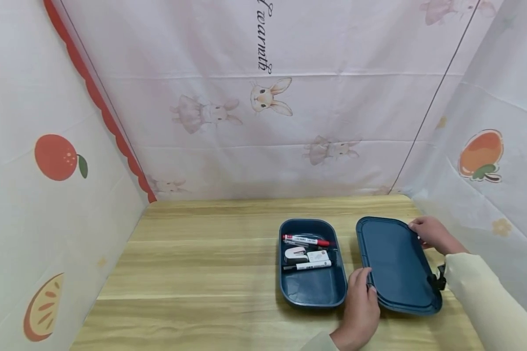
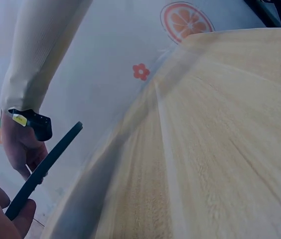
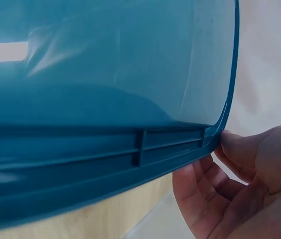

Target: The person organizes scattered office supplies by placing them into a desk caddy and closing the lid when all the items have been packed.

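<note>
A dark blue lid (image 1: pixel 397 263) is held tilted above the table's right side, its ribbed rim facing up. My left hand (image 1: pixel 359 312) pinches its near left edge, thumb on one face and fingers on the other, as the left wrist view shows. At the far right corner, my right hand (image 3: pixel 240 184) pinches the rim between thumb and fingers. Left of the lid stands the matching blue box (image 1: pixel 314 292). Inside it lie a red-capped marker (image 1: pixel 305 240), a white-and-black stapler (image 1: pixel 295 255), a small white box (image 1: pixel 318 256) and a white marker (image 1: pixel 314 265).
The wooden table (image 1: pixel 193 268) stretches left of the box. Printed cloth walls enclose it, with a back cloth (image 1: pixel 246 170) and a right cloth (image 1: pixel 478 112) close beside my right hand.
</note>
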Action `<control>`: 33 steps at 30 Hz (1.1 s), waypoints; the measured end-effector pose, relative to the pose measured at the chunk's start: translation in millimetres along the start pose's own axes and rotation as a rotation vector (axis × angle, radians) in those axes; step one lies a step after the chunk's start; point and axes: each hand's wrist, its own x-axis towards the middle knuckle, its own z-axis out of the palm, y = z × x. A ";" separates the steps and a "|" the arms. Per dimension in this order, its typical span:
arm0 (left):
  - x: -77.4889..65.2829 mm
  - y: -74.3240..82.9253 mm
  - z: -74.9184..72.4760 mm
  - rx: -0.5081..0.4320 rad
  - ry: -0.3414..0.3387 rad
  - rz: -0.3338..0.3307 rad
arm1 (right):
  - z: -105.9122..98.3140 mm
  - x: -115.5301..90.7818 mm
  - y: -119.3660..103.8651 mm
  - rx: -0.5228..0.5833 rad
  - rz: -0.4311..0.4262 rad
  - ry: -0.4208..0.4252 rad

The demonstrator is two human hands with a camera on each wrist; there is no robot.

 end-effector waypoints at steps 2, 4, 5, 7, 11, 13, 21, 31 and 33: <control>-1.5 2.3 -2.9 -0.037 0.002 -0.006 | -0.9 0.0 -2.1 0.009 -0.004 0.004; -3.7 5.2 -6.8 -0.076 0.000 -0.008 | -2.2 0.4 -4.5 0.020 -0.006 0.011; -5.0 6.6 -8.6 -0.092 -0.003 -0.009 | -3.1 0.6 -5.5 0.022 -0.007 0.010; -7.6 9.6 -12.2 -0.119 -0.007 -0.016 | -5.1 0.6 -8.1 0.024 -0.006 0.002; -11.2 11.5 -19.2 -0.159 0.004 -0.022 | -6.3 -1.4 -17.8 0.037 0.002 -0.018; -12.0 11.3 -24.4 -0.184 0.015 -0.027 | -5.1 -2.5 -24.0 0.045 0.001 -0.022; -13.1 7.2 -52.6 -0.213 0.052 -0.033 | 0.2 -5.6 -48.1 0.078 -0.021 -0.025; -24.4 -3.7 -88.8 -0.177 0.108 0.012 | 17.7 -10.8 -83.7 0.124 -0.098 -0.046; -26.6 -2.9 -97.3 -0.172 0.118 0.013 | 21.6 -11.8 -91.2 0.131 -0.112 -0.050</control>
